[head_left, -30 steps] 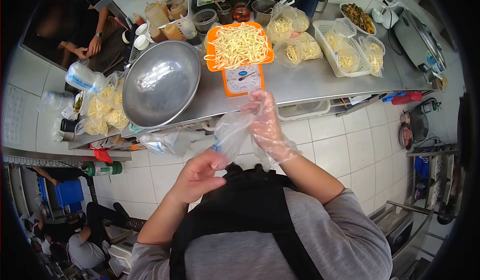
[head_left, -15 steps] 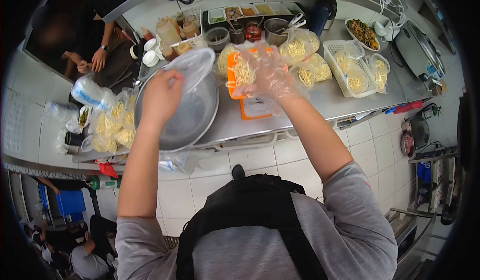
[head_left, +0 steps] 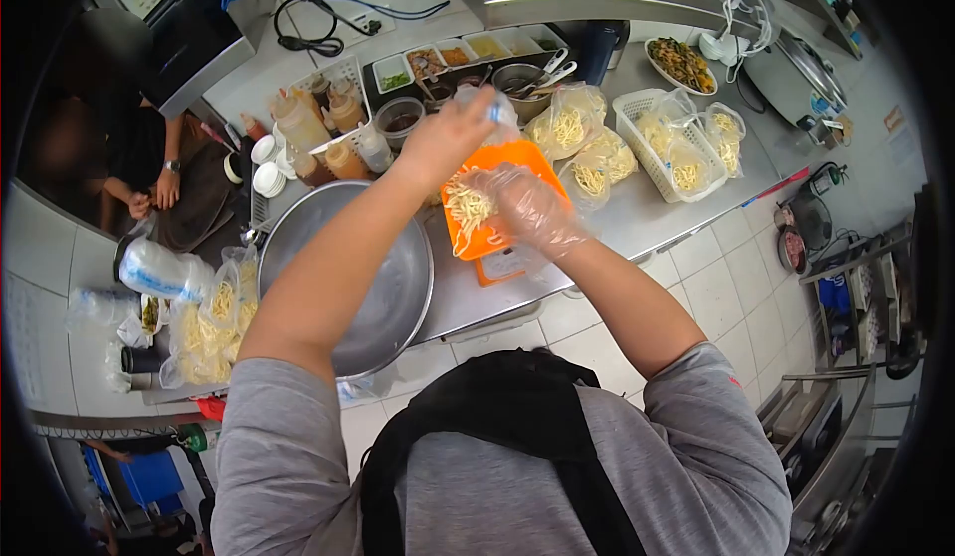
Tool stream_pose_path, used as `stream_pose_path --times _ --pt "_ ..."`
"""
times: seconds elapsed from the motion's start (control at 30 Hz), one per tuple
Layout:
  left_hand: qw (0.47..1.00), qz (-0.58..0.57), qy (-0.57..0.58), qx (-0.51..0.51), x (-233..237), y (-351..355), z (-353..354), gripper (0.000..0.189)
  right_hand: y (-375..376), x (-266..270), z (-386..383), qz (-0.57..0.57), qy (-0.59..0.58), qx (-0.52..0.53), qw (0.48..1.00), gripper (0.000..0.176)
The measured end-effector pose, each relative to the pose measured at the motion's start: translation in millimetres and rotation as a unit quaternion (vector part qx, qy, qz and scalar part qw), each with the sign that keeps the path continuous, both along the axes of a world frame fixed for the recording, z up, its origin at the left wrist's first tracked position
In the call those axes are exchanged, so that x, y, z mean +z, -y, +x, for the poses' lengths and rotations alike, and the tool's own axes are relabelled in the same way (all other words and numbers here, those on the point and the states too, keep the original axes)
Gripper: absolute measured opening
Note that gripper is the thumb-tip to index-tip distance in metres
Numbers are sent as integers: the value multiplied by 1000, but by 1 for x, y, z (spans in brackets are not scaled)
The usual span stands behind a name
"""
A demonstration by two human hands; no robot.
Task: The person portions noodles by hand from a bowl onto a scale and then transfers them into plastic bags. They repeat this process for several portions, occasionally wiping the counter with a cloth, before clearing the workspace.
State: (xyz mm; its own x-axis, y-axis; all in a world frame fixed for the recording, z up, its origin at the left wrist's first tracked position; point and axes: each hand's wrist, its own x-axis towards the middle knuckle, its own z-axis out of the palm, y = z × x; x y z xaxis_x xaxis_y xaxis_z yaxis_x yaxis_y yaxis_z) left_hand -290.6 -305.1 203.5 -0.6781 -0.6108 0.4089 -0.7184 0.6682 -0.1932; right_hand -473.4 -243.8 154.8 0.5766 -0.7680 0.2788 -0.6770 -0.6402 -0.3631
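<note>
My left hand (head_left: 450,140), bare and slightly blurred by motion, reaches over the back left of an orange tray (head_left: 527,158). Its fingers are closed on a clear plastic bag (head_left: 503,118). My right hand (head_left: 537,210) wears a clear plastic glove and is inside the tray, fingers curled against a bundle of pale noodles (head_left: 466,206). Some strands hang towards the tray's left rim. Beneath the tray shows the front of an orange kitchen scale (head_left: 499,270). A large metal bowl (head_left: 348,258) stands to the left, partly behind my left forearm.
Bagged noodles (head_left: 569,133) lie behind the tray, more in a white basket (head_left: 716,183) and at left (head_left: 204,332). Sauce bottles (head_left: 298,123), a topping rack (head_left: 393,74) and a metal pot (head_left: 517,81) line the back. A co-worker's hands (head_left: 159,190) are at far left.
My left hand has swung right with the plastic bag, from over the metal bowl to above the tray. My right hand stays in the tray, its fingers now more curled. The view has shifted.
</note>
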Motion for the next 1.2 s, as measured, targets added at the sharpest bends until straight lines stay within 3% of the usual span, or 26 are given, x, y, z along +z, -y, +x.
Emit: stream_pose_path --times 0.03,0.07,0.1,0.13,0.17,0.23,0.27,0.3,0.33,0.37,0.43,0.5,0.57,0.63,0.7,0.77,0.83,0.87,0.93,1.0,1.07,1.17,1.2 --pt "1000 -4 3 -5 -1 2 6 27 0 4 0 -15 12 8 1000 63" --pt "993 9 -1 -117 0 5 13 25 2 8 0 -20 16 4 1000 63" --pt "974 22 -4 -227 1 7 17 23 1 24 2 89 -31 -48 994 61" --pt "973 18 1 -229 0 7 20 23 3 34 2 198 -75 -98 972 60" --pt "974 69 19 -216 -2 4 22 26 10 27 -2 194 -71 -97 974 60" --pt "974 117 35 -193 -2 -1 22 29 27 8 -13 181 173 -65 966 49" --pt "977 131 23 -167 -1 -3 21 33 31 3 -17 179 173 -57 967 49" --pt "979 145 11 -141 1 -5 20 37 33 4 -18 292 369 -7 882 45" --pt "978 176 47 -98 7 -7 19 48 36 6 -19 390 542 44 743 42" --pt "980 174 49 -89 3 -11 16 48 41 9 -22 392 541 52 742 42" --pt "969 209 -113 -65 -4 -24 4 58 48 24 -26 475 595 21 648 36" --pt "962 232 -141 -38 0 -36 -8 65 53 30 -27 469 585 22 662 34" --pt "949 219 -227 -23 0 -43 -18 68 53 33 -26 501 613 29 610 32" --pt "947 222 -234 5 -3 -48 -25 71 52 35 -21 500 628 -7 596 31" --pt "951 158 -265 15 -2 -55 -33 72 57 30 -16 470 609 33 638 31" --pt "946 173 -270 35 6 -64 -40 75 54 34 -9 475 598 12 646 33" --pt "940 137 -310 45 9 -68 -44 77 52 37 -6 403 540 12 739 37" --pt "935 145 -321 47 5 -66 -42 90 54 44 -16 403 482 70 775 48" --pt "934 110 -337 55 11 -70 -45 83 64 64 -14 375 320 49 869 49" --pt "934 92 -342 54 20 -78 -48 76 68 79 -14 343 252 65 903 48" --pt "929 113 -342 84 29 -87 -50 78 67 108 -14 152 0 138 979 35" --pt "929 126 -335 92 28 -94 -47 81 84 92 3 79 -81 191 975 29" --pt "925 136 -343 93 26 -94 -46 82 67 113 3 78 -98 149 981 36"
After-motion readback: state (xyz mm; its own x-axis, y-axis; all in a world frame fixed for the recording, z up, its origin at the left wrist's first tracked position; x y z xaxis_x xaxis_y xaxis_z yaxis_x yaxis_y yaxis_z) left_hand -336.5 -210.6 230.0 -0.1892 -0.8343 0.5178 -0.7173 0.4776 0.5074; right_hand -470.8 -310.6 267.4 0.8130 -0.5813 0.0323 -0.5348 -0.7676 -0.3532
